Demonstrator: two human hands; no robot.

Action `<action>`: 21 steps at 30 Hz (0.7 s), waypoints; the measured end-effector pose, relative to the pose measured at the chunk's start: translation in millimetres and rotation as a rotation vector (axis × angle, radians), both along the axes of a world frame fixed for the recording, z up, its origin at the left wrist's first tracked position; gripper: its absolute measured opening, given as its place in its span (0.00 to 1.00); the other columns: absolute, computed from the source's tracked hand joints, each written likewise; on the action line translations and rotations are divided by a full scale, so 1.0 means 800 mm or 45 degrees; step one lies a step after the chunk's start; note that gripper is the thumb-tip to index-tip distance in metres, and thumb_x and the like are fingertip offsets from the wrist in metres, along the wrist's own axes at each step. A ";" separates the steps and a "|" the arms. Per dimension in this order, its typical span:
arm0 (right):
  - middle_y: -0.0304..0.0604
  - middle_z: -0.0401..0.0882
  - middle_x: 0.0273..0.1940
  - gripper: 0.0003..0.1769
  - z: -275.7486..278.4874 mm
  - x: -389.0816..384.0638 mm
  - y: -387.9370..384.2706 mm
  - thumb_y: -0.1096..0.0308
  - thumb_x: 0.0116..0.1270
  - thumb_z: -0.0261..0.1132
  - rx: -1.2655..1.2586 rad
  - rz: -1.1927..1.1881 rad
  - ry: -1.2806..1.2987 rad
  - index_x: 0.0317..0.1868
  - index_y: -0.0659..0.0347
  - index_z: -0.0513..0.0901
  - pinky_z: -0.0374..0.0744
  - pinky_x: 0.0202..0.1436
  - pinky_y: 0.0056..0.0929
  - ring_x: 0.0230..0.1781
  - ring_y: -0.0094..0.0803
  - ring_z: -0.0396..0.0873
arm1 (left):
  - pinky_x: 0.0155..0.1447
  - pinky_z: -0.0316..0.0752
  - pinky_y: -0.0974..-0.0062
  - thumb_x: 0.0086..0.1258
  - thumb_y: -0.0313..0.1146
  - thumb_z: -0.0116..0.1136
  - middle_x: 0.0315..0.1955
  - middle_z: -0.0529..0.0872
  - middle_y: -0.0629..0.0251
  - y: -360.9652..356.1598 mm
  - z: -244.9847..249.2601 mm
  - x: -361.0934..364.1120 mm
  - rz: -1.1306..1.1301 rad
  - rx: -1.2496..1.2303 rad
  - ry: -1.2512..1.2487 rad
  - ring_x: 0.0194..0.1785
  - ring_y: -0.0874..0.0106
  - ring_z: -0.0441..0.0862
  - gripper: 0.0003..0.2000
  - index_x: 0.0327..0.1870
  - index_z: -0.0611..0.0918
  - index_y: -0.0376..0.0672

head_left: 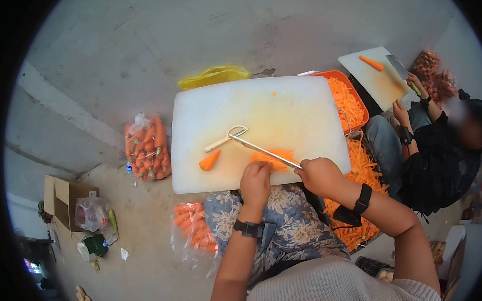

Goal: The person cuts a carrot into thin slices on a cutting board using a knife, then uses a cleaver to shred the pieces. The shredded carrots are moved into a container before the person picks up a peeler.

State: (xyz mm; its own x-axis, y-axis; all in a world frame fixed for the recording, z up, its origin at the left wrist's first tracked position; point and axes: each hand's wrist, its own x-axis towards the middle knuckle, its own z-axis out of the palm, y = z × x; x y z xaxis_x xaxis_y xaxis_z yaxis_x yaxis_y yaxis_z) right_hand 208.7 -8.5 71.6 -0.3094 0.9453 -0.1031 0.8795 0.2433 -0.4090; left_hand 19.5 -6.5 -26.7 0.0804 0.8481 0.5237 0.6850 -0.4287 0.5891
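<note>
Grey knit cloth of the person's top lies nearest the camera. Beyond it, a low heap of carrot slices sits on the near part of a white cutting board, at the knife and between the hands. They look light, damp and probably slippery; being thin, they should bend a little before snapping, so bent fingertips pressed over the top, clear of the blade, seem the surest hold. The left hand is at the heap's left end, fingers curled; I cannot tell whether its grip pinches any carrot. The right hand's grip is closed around the handle end of the knife, stiff metal best held only there. Near its far end lies a peeler, likely light, easiest taken by its pale handle. Left of the slices is a carrot piece, firm and apt to roll. Outward, an orange basket of limp, tangled carrot strips stands to the right, and a clear bag of carrots, surely heavier, to the left.
</note>
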 end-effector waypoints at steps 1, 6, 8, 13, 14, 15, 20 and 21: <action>0.56 0.80 0.23 0.14 -0.001 0.000 0.000 0.63 0.66 0.62 -0.032 0.036 -0.073 0.29 0.65 0.82 0.79 0.34 0.47 0.27 0.54 0.81 | 0.46 0.78 0.65 0.54 0.22 0.66 0.35 0.85 0.61 -0.001 0.002 0.000 0.013 0.002 0.010 0.41 0.60 0.82 0.07 0.35 0.85 0.39; 0.56 0.81 0.24 0.13 -0.006 0.000 0.012 0.64 0.65 0.63 -0.104 0.110 -0.214 0.28 0.66 0.83 0.79 0.34 0.46 0.27 0.52 0.82 | 0.45 0.77 0.64 0.56 0.23 0.62 0.34 0.84 0.63 0.000 0.003 0.000 -0.009 -0.040 -0.047 0.41 0.60 0.81 0.03 0.32 0.84 0.40; 0.57 0.81 0.25 0.13 0.000 -0.001 0.024 0.64 0.64 0.63 -0.234 0.130 -0.289 0.28 0.66 0.83 0.80 0.35 0.45 0.28 0.52 0.82 | 0.45 0.77 0.65 0.56 0.23 0.62 0.34 0.84 0.63 0.002 0.003 0.000 -0.014 -0.069 -0.057 0.41 0.60 0.81 0.04 0.31 0.84 0.40; 0.57 0.80 0.24 0.14 -0.028 -0.010 0.031 0.63 0.64 0.64 -0.244 0.060 -0.216 0.27 0.66 0.83 0.79 0.34 0.47 0.28 0.54 0.81 | 0.45 0.78 0.66 0.53 0.21 0.65 0.33 0.84 0.63 0.003 0.007 0.003 -0.013 -0.096 -0.022 0.40 0.61 0.81 0.07 0.33 0.85 0.40; 0.57 0.79 0.23 0.15 -0.039 -0.011 0.029 0.61 0.65 0.64 -0.116 0.004 -0.103 0.27 0.67 0.83 0.78 0.33 0.47 0.26 0.55 0.80 | 0.45 0.78 0.66 0.53 0.21 0.65 0.33 0.84 0.63 0.001 0.005 0.003 -0.016 -0.099 -0.016 0.40 0.61 0.81 0.07 0.33 0.85 0.40; 0.57 0.79 0.23 0.15 -0.041 -0.010 0.029 0.61 0.65 0.64 -0.109 0.003 -0.098 0.27 0.67 0.83 0.78 0.33 0.47 0.26 0.55 0.80 | 0.45 0.77 0.65 0.55 0.22 0.63 0.34 0.84 0.63 0.000 0.003 0.004 -0.004 -0.104 -0.015 0.41 0.60 0.81 0.06 0.34 0.85 0.40; 0.57 0.77 0.19 0.17 -0.045 0.001 0.021 0.60 0.66 0.63 0.000 -0.087 0.135 0.27 0.68 0.81 0.77 0.30 0.48 0.22 0.55 0.79 | 0.45 0.77 0.65 0.57 0.23 0.61 0.35 0.84 0.62 -0.001 0.000 0.006 0.029 -0.063 -0.019 0.41 0.60 0.80 0.05 0.34 0.84 0.39; 0.57 0.77 0.19 0.17 -0.038 -0.001 0.018 0.60 0.66 0.63 0.020 -0.083 0.138 0.27 0.68 0.81 0.77 0.30 0.48 0.22 0.55 0.79 | 0.45 0.77 0.65 0.57 0.23 0.61 0.35 0.84 0.62 -0.002 0.000 0.005 0.033 -0.060 -0.010 0.42 0.60 0.80 0.05 0.35 0.85 0.40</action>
